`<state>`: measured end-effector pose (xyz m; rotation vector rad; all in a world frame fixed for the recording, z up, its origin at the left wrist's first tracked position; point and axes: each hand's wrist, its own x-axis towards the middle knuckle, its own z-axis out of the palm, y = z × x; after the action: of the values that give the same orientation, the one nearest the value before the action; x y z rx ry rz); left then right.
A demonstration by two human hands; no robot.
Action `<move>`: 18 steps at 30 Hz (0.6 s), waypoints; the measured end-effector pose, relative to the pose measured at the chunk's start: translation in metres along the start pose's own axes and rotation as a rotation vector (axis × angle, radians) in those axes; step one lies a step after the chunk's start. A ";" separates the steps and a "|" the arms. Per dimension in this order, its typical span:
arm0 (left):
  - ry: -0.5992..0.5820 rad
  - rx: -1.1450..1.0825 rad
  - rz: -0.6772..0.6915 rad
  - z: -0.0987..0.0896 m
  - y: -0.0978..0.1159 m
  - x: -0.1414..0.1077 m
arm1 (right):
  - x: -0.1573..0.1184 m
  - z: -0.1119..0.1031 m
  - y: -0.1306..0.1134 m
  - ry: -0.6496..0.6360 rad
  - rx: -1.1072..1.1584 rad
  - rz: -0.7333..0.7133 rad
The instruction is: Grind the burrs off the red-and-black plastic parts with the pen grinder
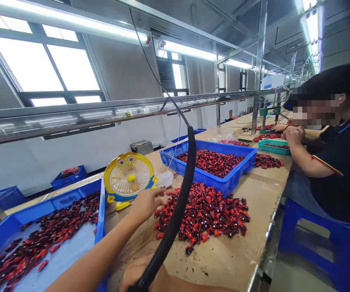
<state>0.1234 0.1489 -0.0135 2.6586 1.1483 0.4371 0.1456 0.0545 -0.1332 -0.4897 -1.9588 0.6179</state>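
Note:
My left hand [147,204] is at the left edge of a heap of small red-and-black plastic parts [211,213] on the brown tabletop. Its fingers are slightly bent and apart, and no part shows between them. My right hand [141,269] is low at the bottom edge, in front of the heap. A thick black flexible tube [185,188] crosses in front of it and hides much of it, so I cannot see what its fingers do. A yellow-and-blue cartoon fan [131,178] stands just beyond my left hand.
At left is a blue tray [101,213] with scattered red-and-black parts. Behind the heap stands a fuller blue crate [232,178]. On the right a co-worker [329,162] sits by a green basket [274,150], hands raised. A metal rail [120,113] runs above the table.

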 end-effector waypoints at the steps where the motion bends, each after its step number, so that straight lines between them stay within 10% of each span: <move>1: 0.016 0.012 -0.025 -0.003 -0.013 -0.007 | -0.002 0.000 -0.001 0.011 -0.014 -0.009; 12: 0.160 0.295 -0.703 -0.062 -0.165 -0.171 | -0.049 0.000 -0.046 0.293 -0.036 -0.163; 18: 0.013 0.353 -0.863 -0.052 -0.216 -0.190 | -0.042 -0.011 -0.048 0.258 -0.037 -0.316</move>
<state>-0.1640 0.1590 -0.0663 2.0763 2.3547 0.0870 0.1698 -0.0055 -0.1287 -0.2587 -1.7550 0.3022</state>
